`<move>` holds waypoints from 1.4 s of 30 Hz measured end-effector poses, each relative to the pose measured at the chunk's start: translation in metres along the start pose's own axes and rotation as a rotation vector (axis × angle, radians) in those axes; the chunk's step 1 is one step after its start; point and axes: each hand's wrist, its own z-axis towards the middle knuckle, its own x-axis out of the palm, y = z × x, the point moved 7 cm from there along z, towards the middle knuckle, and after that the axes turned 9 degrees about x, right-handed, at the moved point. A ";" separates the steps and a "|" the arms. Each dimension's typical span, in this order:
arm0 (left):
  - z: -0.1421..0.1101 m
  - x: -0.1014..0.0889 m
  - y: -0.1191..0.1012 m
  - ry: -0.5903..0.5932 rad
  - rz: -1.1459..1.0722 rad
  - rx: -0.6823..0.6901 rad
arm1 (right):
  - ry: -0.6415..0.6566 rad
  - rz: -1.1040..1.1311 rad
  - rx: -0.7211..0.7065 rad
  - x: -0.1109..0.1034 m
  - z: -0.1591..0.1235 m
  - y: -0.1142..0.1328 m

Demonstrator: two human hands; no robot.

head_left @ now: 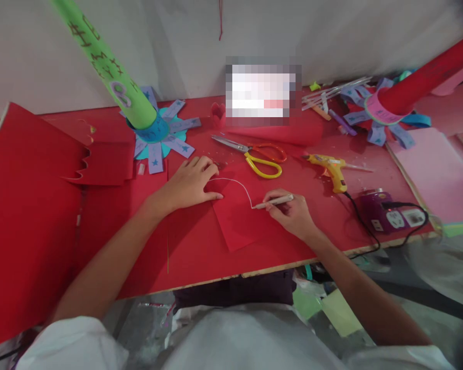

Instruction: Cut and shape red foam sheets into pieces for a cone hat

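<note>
A piece of red paper lies on the red tabletop, marked with a curved white line that arches from my left hand over to the right. My right hand grips a pale, slim pen, its tip touching the paper at the line's right end. At the paper's upper left rests my left hand, palm down, thumb and fingers apart, holding nothing. Just beyond the paper are scissors with one orange and one yellow handle, blades pointing left.
A yellow glue gun and a purple box with a cord stand to the right. Behind are a green paper tube and a red tube on petalled bases. Large red sheets rise at left; pink sheets lie right.
</note>
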 end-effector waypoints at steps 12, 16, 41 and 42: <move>0.000 0.001 0.001 -0.003 0.032 0.008 | 0.020 -0.021 -0.032 0.003 -0.015 0.005; 0.000 0.000 0.000 -0.011 0.027 0.015 | 0.025 -0.011 -0.031 0.005 -0.020 0.006; 0.001 0.001 0.000 -0.002 -0.006 0.006 | 0.142 0.045 -0.080 0.028 -0.045 0.031; 0.001 0.001 0.000 -0.002 -0.003 0.008 | 0.152 0.051 -0.080 0.030 -0.046 0.033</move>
